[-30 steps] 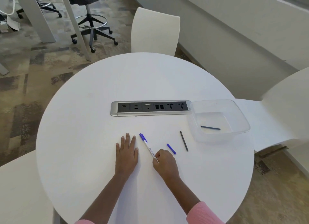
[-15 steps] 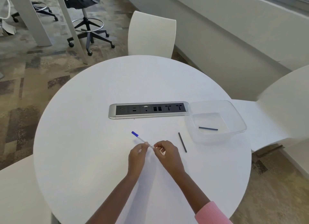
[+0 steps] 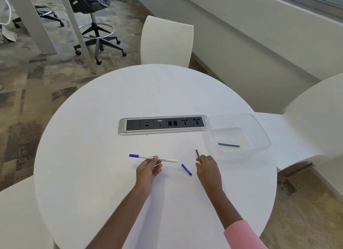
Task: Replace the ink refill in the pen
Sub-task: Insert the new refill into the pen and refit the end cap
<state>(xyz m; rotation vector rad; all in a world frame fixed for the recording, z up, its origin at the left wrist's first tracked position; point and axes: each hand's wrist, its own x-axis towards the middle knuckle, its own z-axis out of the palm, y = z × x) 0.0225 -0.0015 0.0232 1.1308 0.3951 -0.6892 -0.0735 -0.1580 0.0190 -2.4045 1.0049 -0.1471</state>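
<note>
My left hand [image 3: 148, 169] holds a white pen [image 3: 167, 160] with a blue cap at its left end, level above the round white table [image 3: 92, 155]. A small blue end piece [image 3: 186, 169] lies on the table between my hands. My right hand [image 3: 207, 168] rests over a dark ink refill [image 3: 197, 152], fingertips touching its near end; most of the refill is hidden under the hand. A second dark refill [image 3: 228, 145] lies inside the clear plastic tub [image 3: 259, 129] at the right.
A silver and black power socket strip [image 3: 163, 126] is set into the table beyond my hands. White chairs stand at the far side [image 3: 167, 42], the right [image 3: 306, 122] and the near left. A black office stool [image 3: 96, 25] stands on the carpet beyond.
The pen was lifted off the table and passed to my left hand alone, now turned level. My right hand let go of it and moved right onto the dark refill.
</note>
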